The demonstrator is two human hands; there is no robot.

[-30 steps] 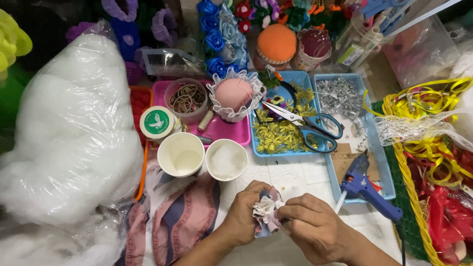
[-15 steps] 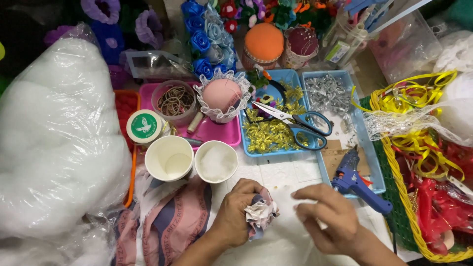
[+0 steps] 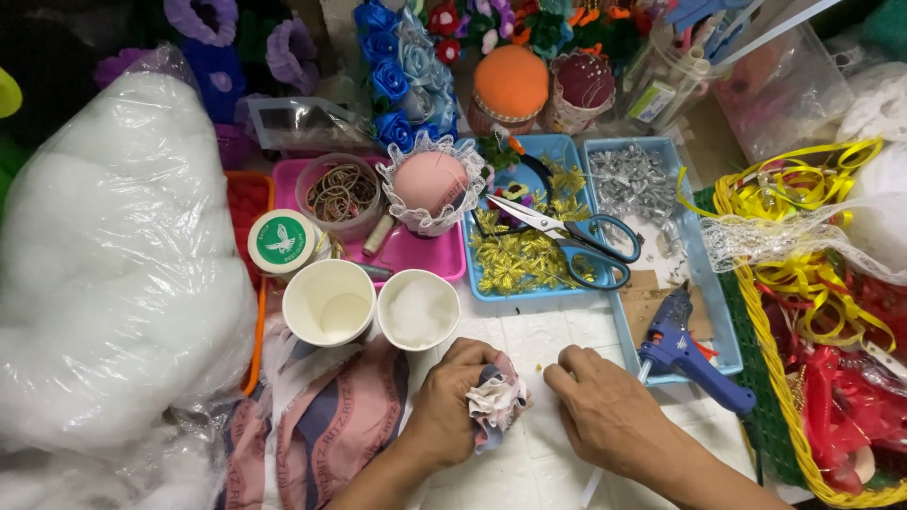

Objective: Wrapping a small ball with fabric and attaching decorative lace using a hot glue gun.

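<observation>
At a crowded craft table, my left hand [image 3: 452,408] grips a small gathered fabric flower [image 3: 495,401] of white, pink and grey-blue cloth, fingers curled tightly around its base so the ruffled petals face right. My right hand [image 3: 609,416] rests just beside it on the white tabletop [image 3: 529,472], apart from the flower, fingers drawn narrow with the tips pinched low against the surface; whether they hold anything, I cannot tell.

Left of my wrist lies a striped pink and grey cloth [image 3: 326,430], and beyond it a big clear bag of white stuffing [image 3: 113,264] fills the left side. Just above my hands stand two white paper cups, the left cup [image 3: 329,302] bare inside, the right cup [image 3: 419,310] packed with white stuffing. A blue glue gun [image 3: 685,357] lies to the right of my right hand, over the edge of a blue tray [image 3: 704,283] that holds silver bows [image 3: 635,184].

Farther back, blue-handled scissors [image 3: 576,236] lie open across gold bows [image 3: 520,260] in a second blue tray [image 3: 557,151]. A pink tray [image 3: 416,255] carries a lace-edged pink pincushion [image 3: 431,184], a tub of rubber bands [image 3: 342,194] and a round green-and-white lid [image 3: 282,242]. On the right, a yellow basket [image 3: 784,416] spills yellow and red ribbon [image 3: 812,274]. At the far edge stand blue fabric roses [image 3: 397,66] and an orange pincushion [image 3: 510,85].
</observation>
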